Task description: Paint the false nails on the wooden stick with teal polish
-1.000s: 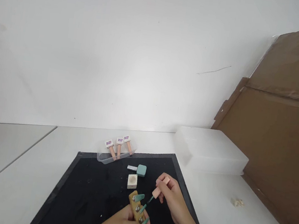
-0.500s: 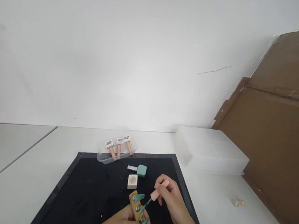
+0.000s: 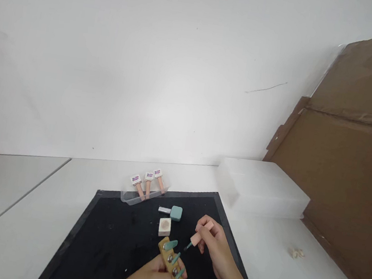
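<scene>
My left hand (image 3: 152, 278) grips a wooden holder strip (image 3: 173, 269) that carries several teal-painted nail tips, held over a black mat (image 3: 113, 240). My right hand (image 3: 214, 247) pinches a pink nail-polish brush cap (image 3: 201, 233); its teal-tipped brush (image 3: 188, 247) points down-left, just right of the topmost nail tip (image 3: 170, 244). A teal polish bottle (image 3: 172, 212) lies on its side on the mat, with a small cream cube (image 3: 164, 226) just in front of it.
A clear tray (image 3: 134, 195) with three pink-handled labelled sticks sits at the mat's far edge. A translucent white box (image 3: 262, 187) stands to the right, brown cardboard (image 3: 351, 167) leans beyond it. A small pale piece (image 3: 295, 252) lies on the white table.
The brush drew back up and to the right from the second nail tip; it now hangs beside the top one. The holder strip shifted slightly left and down.
</scene>
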A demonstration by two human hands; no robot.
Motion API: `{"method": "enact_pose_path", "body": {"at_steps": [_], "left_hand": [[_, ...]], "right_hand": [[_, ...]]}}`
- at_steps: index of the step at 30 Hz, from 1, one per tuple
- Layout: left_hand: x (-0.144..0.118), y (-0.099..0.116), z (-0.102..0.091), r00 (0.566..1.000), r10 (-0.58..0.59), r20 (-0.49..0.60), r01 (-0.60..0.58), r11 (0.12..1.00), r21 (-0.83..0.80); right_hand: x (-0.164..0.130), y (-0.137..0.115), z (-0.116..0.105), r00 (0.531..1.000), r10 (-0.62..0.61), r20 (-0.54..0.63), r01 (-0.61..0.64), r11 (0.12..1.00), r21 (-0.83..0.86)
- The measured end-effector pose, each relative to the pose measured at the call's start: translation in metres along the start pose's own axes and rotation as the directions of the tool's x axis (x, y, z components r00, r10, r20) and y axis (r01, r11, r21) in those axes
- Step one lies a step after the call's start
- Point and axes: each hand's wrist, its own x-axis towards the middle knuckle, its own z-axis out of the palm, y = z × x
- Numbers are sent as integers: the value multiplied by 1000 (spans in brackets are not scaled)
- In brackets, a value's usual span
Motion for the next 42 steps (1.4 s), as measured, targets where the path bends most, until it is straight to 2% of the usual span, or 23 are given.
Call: {"method": "enact_pose_path", "body": {"at_steps": [6, 12, 23, 32, 42], "left_hand": [[2, 0, -1, 1000, 3, 27, -3, 1000, 28], [1, 3, 1, 998, 18, 55, -19, 999, 30], [1, 3, 2, 999, 15, 52, -17, 999, 44], [1, 4, 1, 999, 5, 54, -7, 999, 40], [-1, 5, 2, 1000, 5, 25, -6, 999, 32]], "right_hand": [[-3, -3, 1, 997, -34, 68, 28, 995, 99], [-5, -4, 2, 989, -59, 137, 46, 994, 95], [-4, -5, 3, 992, -45, 120, 35, 996, 83], [-4, -2, 2, 991, -68, 117, 52, 990, 135], [-3, 0, 1, 983, -68, 170, 50, 993, 108]]}}
